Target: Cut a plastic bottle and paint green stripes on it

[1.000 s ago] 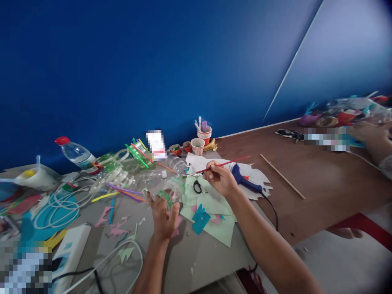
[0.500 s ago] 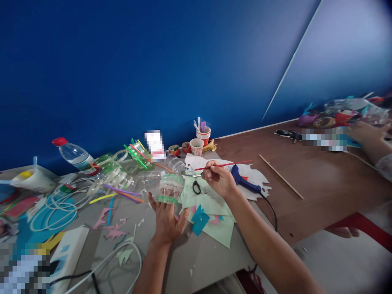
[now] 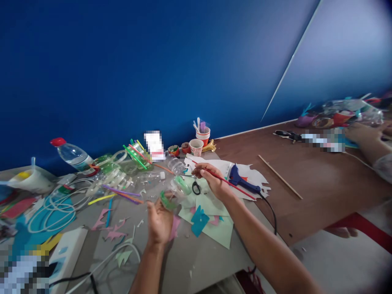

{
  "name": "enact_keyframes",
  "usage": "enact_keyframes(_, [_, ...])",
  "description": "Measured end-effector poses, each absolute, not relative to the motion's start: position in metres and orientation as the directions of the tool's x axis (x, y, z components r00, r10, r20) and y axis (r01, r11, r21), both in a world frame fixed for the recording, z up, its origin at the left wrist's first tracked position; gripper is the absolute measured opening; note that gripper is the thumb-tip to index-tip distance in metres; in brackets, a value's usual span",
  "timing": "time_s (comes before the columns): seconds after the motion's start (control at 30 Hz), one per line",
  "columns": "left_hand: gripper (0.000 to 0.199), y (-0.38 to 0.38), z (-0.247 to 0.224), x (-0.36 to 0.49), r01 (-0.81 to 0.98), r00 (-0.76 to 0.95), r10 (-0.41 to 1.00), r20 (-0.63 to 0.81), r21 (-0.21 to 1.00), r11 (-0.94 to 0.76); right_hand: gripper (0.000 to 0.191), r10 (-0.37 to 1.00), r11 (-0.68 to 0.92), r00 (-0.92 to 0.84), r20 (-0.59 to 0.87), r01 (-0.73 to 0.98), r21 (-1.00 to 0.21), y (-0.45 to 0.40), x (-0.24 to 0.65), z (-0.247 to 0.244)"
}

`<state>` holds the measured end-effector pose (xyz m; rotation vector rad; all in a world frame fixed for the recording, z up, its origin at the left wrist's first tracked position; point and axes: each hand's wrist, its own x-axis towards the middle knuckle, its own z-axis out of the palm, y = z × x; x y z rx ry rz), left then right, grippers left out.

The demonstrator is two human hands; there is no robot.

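Observation:
A clear plastic piece with green painted bands (image 3: 175, 192) tilts to the right at the fingers of my left hand (image 3: 160, 223). My left fingers are partly hidden behind and inside it, with the thumb to its left. My right hand (image 3: 214, 179) is closed on a thin red paintbrush (image 3: 239, 190), which slants down to the right across the hand. Black-handled scissors (image 3: 196, 188) lie between my hands on pale green paper (image 3: 225, 230). The blue glue gun (image 3: 243, 179) rests on white paper beyond my right wrist.
Clear bottles, straws and white cable (image 3: 45, 216) crowd the left side, near a power strip (image 3: 69, 257). Paper cups (image 3: 196, 147) stand by the wall. A wooden stick (image 3: 280, 177) lies at right; another person's hands (image 3: 363, 134) are at far right.
The banded plastic piece has tipped to the right as my left hand turned. The brush has swung from nearly level to a slant, and my right hand has shifted slightly left.

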<state>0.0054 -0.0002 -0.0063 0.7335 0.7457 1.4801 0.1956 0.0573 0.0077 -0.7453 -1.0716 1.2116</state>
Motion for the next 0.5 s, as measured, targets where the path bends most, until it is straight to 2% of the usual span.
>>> enact_keyframes(0.13, [0.065,0.005,0.002,-0.001,-0.734,-0.002,0.990,-0.142,0.672,0.095,0.025,0.970,0.216,-0.037,0.242,-0.335,-0.917,0.054,0.193,0.012])
enact_keyframes(0.27, [0.057,0.008,0.006,-0.010,-0.795,0.063,0.983,-0.172,0.586,0.153,0.027,0.964,0.228,-0.051,0.261,-0.345,-0.910,0.052,0.190,0.013])
enact_keyframes(0.4, [0.053,0.011,0.005,-0.013,-0.801,0.025,0.973,-0.230,0.577,0.158,0.028,0.966,0.214,-0.075,0.249,-0.320,-0.923,0.050,0.188,0.014])
enact_keyframes(0.5, [0.058,0.012,0.000,-0.011,-0.758,-0.009,0.971,-0.237,0.635,0.148,0.028,0.966,0.200,-0.099,0.240,-0.305,-0.931,0.049,0.187,0.013])
